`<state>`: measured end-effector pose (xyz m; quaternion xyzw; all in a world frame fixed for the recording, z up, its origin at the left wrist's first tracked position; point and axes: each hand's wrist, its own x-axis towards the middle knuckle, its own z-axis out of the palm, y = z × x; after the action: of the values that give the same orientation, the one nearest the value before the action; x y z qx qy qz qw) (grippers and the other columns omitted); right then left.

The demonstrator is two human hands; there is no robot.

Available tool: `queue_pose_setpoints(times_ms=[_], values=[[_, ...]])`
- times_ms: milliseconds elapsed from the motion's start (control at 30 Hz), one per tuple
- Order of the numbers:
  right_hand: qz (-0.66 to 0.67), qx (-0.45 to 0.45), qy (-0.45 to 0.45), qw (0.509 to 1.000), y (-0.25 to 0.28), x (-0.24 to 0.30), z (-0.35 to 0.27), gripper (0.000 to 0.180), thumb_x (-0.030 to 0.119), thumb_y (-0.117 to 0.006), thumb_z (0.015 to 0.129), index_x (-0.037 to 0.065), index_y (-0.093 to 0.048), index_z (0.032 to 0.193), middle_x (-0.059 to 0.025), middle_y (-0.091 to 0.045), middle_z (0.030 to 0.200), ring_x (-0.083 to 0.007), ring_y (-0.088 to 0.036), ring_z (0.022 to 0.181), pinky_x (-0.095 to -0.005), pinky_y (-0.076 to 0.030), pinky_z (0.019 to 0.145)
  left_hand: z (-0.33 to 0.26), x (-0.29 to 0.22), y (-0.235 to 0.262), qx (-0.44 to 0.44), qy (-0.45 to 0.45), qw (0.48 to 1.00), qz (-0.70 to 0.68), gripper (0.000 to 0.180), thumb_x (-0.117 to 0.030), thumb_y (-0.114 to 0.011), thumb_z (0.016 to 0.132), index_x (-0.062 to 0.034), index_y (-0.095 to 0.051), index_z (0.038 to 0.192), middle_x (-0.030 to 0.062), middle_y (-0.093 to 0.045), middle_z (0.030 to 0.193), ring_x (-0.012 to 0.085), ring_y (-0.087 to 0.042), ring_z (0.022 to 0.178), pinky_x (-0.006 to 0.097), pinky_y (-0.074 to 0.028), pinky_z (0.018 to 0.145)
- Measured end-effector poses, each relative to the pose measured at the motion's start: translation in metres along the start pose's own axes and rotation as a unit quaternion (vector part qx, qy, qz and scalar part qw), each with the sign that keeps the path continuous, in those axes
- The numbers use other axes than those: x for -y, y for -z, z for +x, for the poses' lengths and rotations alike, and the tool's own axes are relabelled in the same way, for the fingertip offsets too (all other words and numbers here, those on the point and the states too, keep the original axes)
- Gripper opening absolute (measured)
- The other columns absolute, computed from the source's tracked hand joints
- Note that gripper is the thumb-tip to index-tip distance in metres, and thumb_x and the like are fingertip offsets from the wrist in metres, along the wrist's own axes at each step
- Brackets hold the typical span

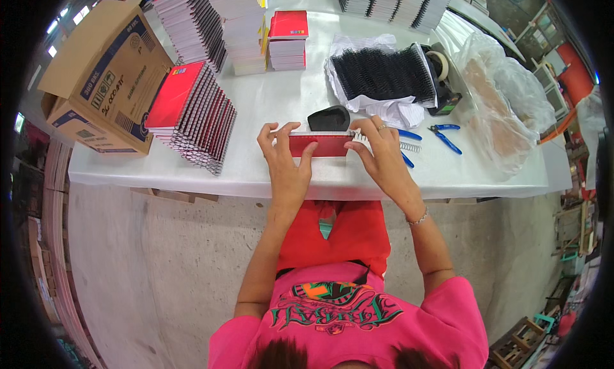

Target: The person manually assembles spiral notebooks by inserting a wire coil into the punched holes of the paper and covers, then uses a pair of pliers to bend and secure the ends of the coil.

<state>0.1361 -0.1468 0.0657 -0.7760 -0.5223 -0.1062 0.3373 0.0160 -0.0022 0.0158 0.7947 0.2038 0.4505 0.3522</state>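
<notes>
Close to the table's near edge, a notebook (318, 146) with a red cover stands on edge between my hands, a row of holes along its upper side. My left hand (286, 167) grips its left end, thumb pressed on the cover and fingers behind. At the right end, my right hand (384, 161) pinches a small white toothed piece (360, 137); I cannot make out whether it is a coil end or a comb. A black angled block (329, 119) sits just behind the notebook. Beside my right hand lie blue-handled pliers (409, 135), partly hidden, and a pale coil (410, 148).
More blue-handled pliers (446, 137) lie to the right. Black coils (384, 73) rest on white paper near a tape roll (440, 65) and plastic bags (505, 100). Left are coil-bound red notebooks (195, 116), a cardboard box (109, 81) and tall stacks (236, 33).
</notes>
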Motion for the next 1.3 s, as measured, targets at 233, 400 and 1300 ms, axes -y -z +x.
queue_pose_setpoints(times_ms=[233, 400, 1300], values=[[0.158, 0.182, -0.014, 0.97, 0.011, -0.02, 0.015, 0.019, 0.013, -0.06, 0.093, 0.002, -0.061, 0.109, -0.014, -0.057, 0.101, -0.0327, -0.056, 0.098, -0.042, -0.044, 0.079, -0.001, 0.015, 0.018, 0.11, 0.086, 0.987, -0.073, 0.052, -0.013, -0.079, 0.078, -0.0036, -0.043, 0.116, 0.0116, -0.044, 0.11, 0.0239, -0.047, 0.107, 0.034, -0.038, 0.098], [0.175, 0.148, 0.008, 0.973, -0.027, -0.039, 0.018, 0.025, 0.019, -0.065, 0.093, 0.003, -0.062, 0.112, -0.008, -0.054, 0.125, -0.0199, -0.057, 0.099, -0.0309, -0.047, 0.083, 0.012, 0.035, 0.04, 0.148, 0.04, 0.984, -0.086, 0.06, -0.015, -0.083, 0.075, -0.0045, -0.039, 0.115, 0.0074, -0.041, 0.106, 0.0185, -0.044, 0.102, 0.031, -0.039, 0.093], [0.114, 0.221, -0.066, 0.966, 0.008, -0.025, 0.016, 0.038, 0.035, -0.072, 0.086, 0.0, -0.06, 0.089, -0.0101, -0.058, 0.084, -0.0263, -0.053, 0.079, -0.0362, -0.042, 0.074, 0.004, 0.04, 0.029, 0.176, 0.065, 0.973, -0.131, 0.085, -0.028, -0.092, 0.061, -0.0065, -0.041, 0.125, 0.0101, -0.045, 0.122, 0.0247, -0.045, 0.116, 0.035, -0.038, 0.101]])
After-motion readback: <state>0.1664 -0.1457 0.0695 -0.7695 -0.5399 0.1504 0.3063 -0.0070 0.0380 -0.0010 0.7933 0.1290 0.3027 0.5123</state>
